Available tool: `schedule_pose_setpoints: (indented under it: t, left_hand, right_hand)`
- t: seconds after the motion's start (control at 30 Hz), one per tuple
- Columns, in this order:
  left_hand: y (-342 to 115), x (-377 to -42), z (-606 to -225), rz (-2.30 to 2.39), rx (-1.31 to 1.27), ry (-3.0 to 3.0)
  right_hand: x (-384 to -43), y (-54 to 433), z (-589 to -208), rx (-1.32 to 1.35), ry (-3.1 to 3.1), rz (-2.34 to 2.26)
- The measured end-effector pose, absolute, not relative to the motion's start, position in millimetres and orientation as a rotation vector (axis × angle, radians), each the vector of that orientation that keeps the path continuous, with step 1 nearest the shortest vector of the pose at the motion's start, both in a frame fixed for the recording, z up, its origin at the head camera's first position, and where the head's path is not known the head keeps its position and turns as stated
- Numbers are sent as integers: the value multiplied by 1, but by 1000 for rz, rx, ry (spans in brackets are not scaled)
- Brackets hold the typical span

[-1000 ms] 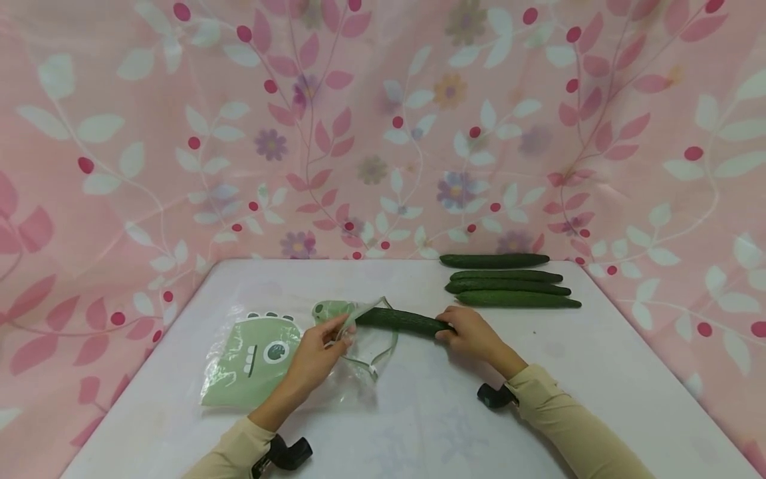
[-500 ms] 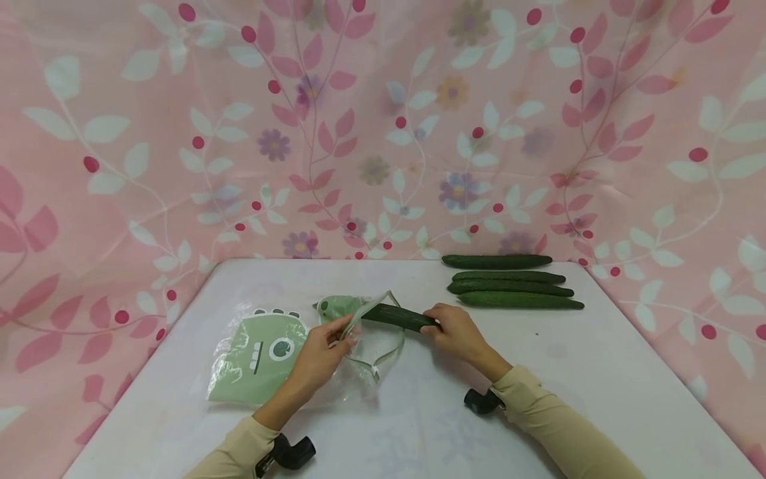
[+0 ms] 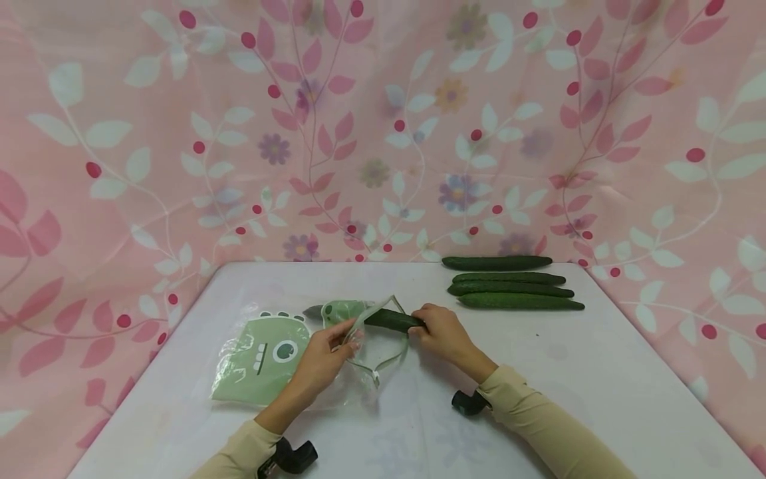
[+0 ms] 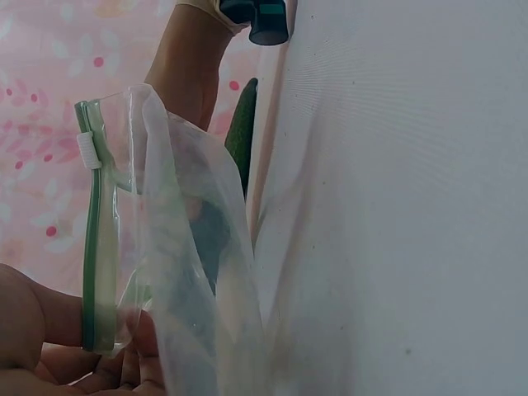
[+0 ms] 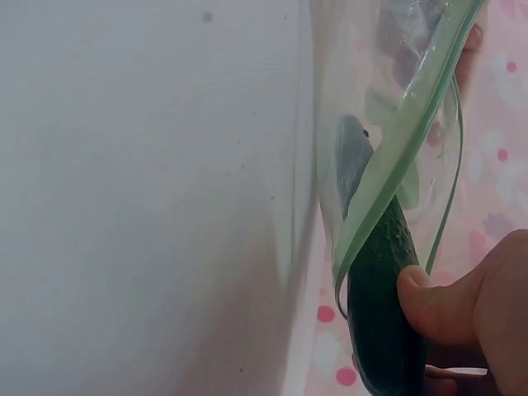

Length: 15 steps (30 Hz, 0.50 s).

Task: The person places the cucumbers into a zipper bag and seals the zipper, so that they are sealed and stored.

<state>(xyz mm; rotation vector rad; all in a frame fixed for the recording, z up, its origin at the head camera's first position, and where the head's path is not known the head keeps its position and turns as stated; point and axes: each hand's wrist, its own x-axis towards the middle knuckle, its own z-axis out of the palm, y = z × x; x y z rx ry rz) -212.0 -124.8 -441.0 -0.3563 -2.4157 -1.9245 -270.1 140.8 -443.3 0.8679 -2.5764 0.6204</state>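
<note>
A clear zip bag (image 3: 263, 362) with a green one-eyed monster print lies on the white table, its green-edged mouth held apart toward the right. My left hand (image 3: 326, 359) pinches the near edge of that mouth; the white slider (image 4: 88, 151) shows in the left wrist view. My right hand (image 3: 445, 336) grips the right end of a dark green cucumber (image 3: 391, 320). The cucumber passes through the mouth, and its far end shows through the plastic beyond the green print. In the right wrist view the thumb (image 5: 441, 305) presses along the cucumber (image 5: 384, 305) just outside the bag's rim.
Several more cucumbers (image 3: 520, 301) lie side by side at the table's back right, one (image 3: 497, 263) set apart at the far edge. A pink floral curtain (image 3: 383, 133) hangs behind and around the white table (image 3: 538, 399). Black wrist cameras (image 3: 469, 402) sit at both cuffs.
My right hand has moved left, pushing the cucumber deeper into the bag so less of it sticks out. The left hand keeps its pinch on the bag's edge, shifting only slightly.
</note>
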Motion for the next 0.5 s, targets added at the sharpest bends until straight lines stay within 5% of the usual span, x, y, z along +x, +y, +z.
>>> schedule_pose_setpoints:
  t: [0.5]
  left_hand:
    - [-122,-210,-442,-1880,-372,-2445]
  right_hand:
    - [-270,121,-446,895,-2540,636]
